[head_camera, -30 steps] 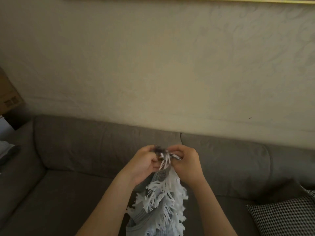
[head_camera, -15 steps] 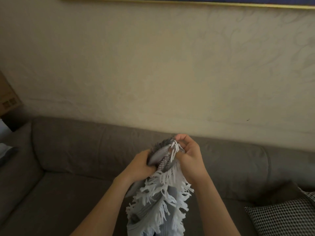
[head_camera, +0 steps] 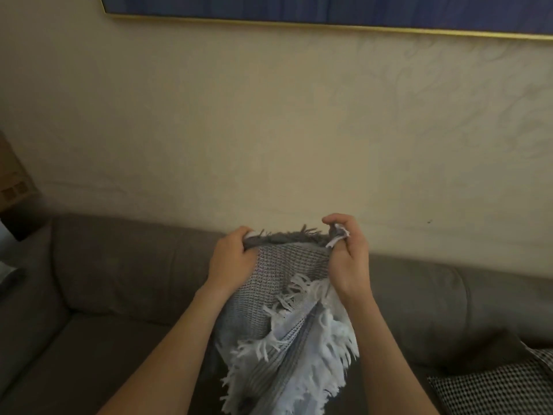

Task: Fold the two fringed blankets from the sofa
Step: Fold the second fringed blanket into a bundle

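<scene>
Two bare forearms come up from the bottom edge. The left hand (head_camera: 232,259) and right hand (head_camera: 347,259) both hold one grey waffle-weave blanket (head_camera: 278,295) up in the air in front of the sofa (head_camera: 119,265). On the near side, below the fingers, the cloth hangs bunched, with white fringe (head_camera: 323,354) spilling down under the right hand. At the top edge the left fingers (head_camera: 241,233) are curled over the cloth and clamped on it. The right fingers (head_camera: 338,220) are curled too, pinching a corner, a pale tassel poking out between them. Between the two sets of fingers runs the blanket's top edge, short dark fringe standing up along it. Beyond the fingers is the sofa back, grey-brown. A black-and-white checked cushion (head_camera: 493,387) lies on the seat low to the right of the right fingers. A cardboard box (head_camera: 12,181) sits far left of the left fingers, past the sofa arm. Farthest is the cream wall (head_camera: 269,130), and high above the fingers the gold-framed blue picture (head_camera: 329,13).
</scene>
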Motion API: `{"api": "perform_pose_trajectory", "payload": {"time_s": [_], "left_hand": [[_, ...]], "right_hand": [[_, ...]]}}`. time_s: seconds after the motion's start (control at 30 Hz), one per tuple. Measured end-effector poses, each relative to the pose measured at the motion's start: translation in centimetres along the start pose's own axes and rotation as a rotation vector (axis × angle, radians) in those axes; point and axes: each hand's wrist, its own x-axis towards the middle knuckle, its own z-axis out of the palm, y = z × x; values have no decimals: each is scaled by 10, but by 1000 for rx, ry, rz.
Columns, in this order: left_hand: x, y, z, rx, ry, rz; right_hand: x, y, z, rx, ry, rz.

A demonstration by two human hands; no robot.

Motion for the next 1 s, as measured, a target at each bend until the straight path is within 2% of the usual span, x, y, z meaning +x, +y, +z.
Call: {"api": "perform_pose_trajectory", "payload": {"time_s": [0.1,0.23,0.37,0.47,0.57,0.67,0.8,0.9,0.97,1.0], "left_hand": [[17,18,-17,149,99,87],[36,37,-44,274,105,256],[39,62,-53,449,81,417],[42,65,-50,515,113,491],[44,44,-50,598,150,445],[32,21,-51,691,197,285],[12,-7,-50,737,159,8],[13,-25,-51,607,126,-207],[17,-27,-48,467,114,-270],[19,-24,-45,381,117,-267]], "right_hand": [[3,-10,-1,-328,-81,-152],[18,-10,-2,-731,-198,-276],[42,-8,2,-989,-40,-269],[48,-14,8,-1055,130,-340],[50,-18,7,-983,205,-452],[45,-26,12,-766,145,-469],[39,-37,12,-380,210,-194],[37,-35,13,-24,248,22],[34,-27,13,-35,239,66],[33,-18,11,-103,170,64]]}}
